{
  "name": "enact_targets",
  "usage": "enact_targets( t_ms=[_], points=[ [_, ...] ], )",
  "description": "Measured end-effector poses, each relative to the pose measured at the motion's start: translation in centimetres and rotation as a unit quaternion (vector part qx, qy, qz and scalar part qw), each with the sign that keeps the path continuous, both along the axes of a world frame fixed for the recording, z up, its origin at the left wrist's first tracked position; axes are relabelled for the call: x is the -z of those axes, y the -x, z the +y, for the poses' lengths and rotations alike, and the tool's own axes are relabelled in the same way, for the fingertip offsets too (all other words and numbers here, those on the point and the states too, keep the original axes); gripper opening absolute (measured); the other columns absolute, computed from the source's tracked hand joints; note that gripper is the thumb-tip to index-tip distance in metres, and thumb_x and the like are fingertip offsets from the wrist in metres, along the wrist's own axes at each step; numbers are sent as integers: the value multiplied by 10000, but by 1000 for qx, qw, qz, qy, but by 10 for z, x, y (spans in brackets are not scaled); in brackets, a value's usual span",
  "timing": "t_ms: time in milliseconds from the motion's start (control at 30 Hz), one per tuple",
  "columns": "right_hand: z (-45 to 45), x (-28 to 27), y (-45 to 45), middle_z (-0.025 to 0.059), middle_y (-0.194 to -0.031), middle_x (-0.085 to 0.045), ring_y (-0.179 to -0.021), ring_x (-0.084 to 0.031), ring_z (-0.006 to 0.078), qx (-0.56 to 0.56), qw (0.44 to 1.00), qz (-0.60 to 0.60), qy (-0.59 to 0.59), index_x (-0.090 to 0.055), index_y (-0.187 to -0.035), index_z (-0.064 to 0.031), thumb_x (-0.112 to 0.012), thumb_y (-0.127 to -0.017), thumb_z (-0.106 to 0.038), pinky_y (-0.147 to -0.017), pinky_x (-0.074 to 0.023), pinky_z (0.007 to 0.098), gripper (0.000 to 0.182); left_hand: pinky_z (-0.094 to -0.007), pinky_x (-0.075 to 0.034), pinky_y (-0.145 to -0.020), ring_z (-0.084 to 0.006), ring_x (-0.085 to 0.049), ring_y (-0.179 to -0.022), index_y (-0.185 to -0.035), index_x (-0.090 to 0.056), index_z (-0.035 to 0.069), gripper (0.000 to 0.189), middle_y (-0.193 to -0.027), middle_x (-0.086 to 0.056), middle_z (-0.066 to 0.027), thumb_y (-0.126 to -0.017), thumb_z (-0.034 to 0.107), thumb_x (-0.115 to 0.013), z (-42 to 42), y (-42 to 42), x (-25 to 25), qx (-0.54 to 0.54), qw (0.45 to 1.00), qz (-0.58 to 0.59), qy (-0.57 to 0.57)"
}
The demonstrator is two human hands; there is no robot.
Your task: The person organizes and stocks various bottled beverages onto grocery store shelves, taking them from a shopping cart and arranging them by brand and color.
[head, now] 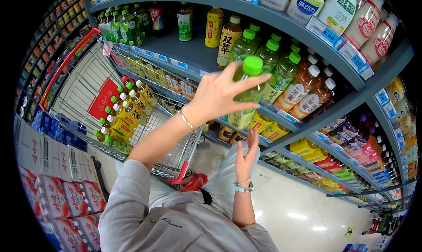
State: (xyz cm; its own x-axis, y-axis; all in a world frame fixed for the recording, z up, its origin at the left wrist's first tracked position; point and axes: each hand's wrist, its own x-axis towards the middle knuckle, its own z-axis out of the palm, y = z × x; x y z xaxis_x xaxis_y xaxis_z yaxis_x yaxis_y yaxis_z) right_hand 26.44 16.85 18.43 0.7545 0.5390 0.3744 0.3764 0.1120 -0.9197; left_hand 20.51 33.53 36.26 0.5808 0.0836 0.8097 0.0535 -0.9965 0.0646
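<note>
My left hand [221,93] reaches over to a green-capped bottle of green tea [244,97] in front of the shelf, its fingers spread around the upper part; whether they grip it is hard to tell. Just below the bottle's base, my right hand [247,156] is raised with its fingers apart and nothing in it. A wire shopping cart [171,133] with red trim stands at the left. Several bottled drinks [125,117] are grouped in it, with yellow, dark and green contents and mixed caps.
Green tea bottles [272,54] and white-capped amber bottles [305,87] stand on the middle shelf [165,51]. White drink bottles [339,8] occupy the shelf above. Stacked packs of drinks [56,192] are at the lower left. Tiled floor [290,212] shows at the lower right.
</note>
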Motion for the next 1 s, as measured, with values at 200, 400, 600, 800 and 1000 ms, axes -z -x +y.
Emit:
enact_targets(
  t_ms=[200,400,600,800,1000],
  points=[
    [-34,131,0,205,-1308,-488,-1262,-415,391,27,953,-132,270,-472,-1296,-4,-636,-859,-199,-1099,-276,486,506,-310,-533,-562,-243,-640,-673,-1336,-510,377,671,-1129,-571,-176,-714,511,-724,22,-44,-29,-39,996,1,-77],
    [-51,153,11,142,-1256,-544,-1284,-401,337,46,903,-246,349,-550,-1210,-53,-623,-835,-241,-1130,-169,535,426,-316,-519,-547,-256,-623,-658,-1286,-539,338,594,-1144,-558,-193,-742,497,-717,34,-60,-17,-31,997,12,-65],
    [-56,158,4,93,-1222,-575,-1271,-419,301,76,900,-232,361,-583,-1174,-82,-617,-828,-245,-1130,-151,541,384,-343,-525,-576,-270,-610,-651,-1258,-552,317,574,-1120,-547,-182,-734,460,-737,33,-64,-16,-19,999,33,-12],
    [-59,160,3,76,-1202,-586,-1247,-439,286,83,898,-232,365,-594,-1161,-96,-612,-821,-231,-1126,-150,543,366,-349,-515,-574,-277,-599,-650,-1263,-542,326,583,-1070,-538,-169,-731,464,-737,31,-73,-15,-9,999,38,-9],
    [-59,156,3,66,-1184,-592,-1241,-451,285,80,899,-231,364,-593,-1133,-107,-608,-830,-210,-1127,-158,544,320,-357,-514,-582,-287,-604,-666,-1272,-531,319,593,-1060,-531,-178,-735,467,-733,28,-75,-17,5,1000,22,-6]
  ],
)
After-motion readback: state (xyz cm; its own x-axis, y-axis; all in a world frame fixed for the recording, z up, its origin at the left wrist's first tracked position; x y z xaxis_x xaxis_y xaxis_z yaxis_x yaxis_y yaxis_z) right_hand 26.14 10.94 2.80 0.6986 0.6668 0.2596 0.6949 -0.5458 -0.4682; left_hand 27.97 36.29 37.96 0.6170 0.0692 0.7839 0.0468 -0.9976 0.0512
